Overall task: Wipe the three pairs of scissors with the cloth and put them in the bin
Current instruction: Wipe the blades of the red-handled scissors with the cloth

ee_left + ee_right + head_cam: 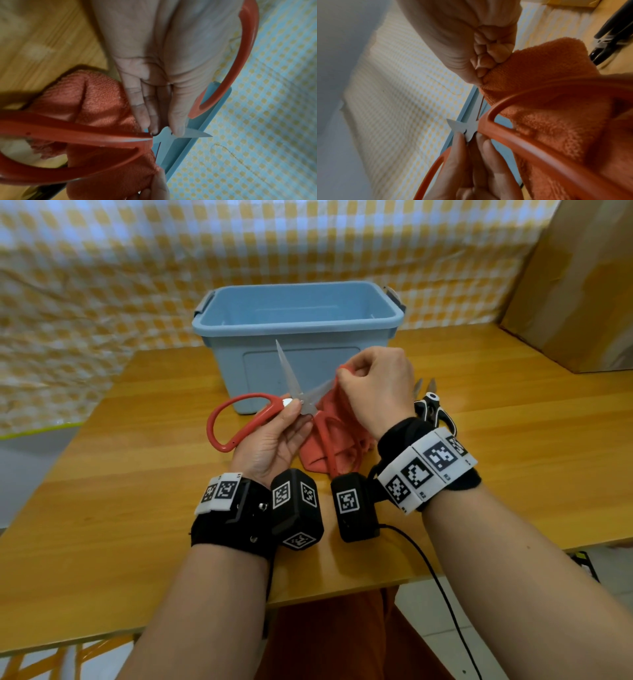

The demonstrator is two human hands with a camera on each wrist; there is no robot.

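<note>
- Left hand (pixel 274 436): palm up, thumb and fingertips pinching the large red-handled steel scissors (pixel 291 400) at the pivot. Judged purpose: gripping at the pivot keeps the blades spread and both faces exposed for wiping.
- Right hand (pixel 375 386): fingers curled tight, pinching a bunched fold of the orange terry cloth (pixel 320 446) around one blade. The other blade points up, bare, towards the bin. Judged step: wiping a blade of this pair.
- The cloth's loose end drapes down onto the wooden table (pixel 137 474), behind one red handle loop.
- Black-handled shears (pixel 432 405) lie on the table just right of the right wrist, apart from the cloth; judged to be awaiting wiping.
- A third pair cannot be located in any view.
- Open blue plastic bin (pixel 298 313) stands towards the table's far edge, directly behind the hands; judged placed for a short transfer. No scissors visible in the part of its interior shown.
</note>
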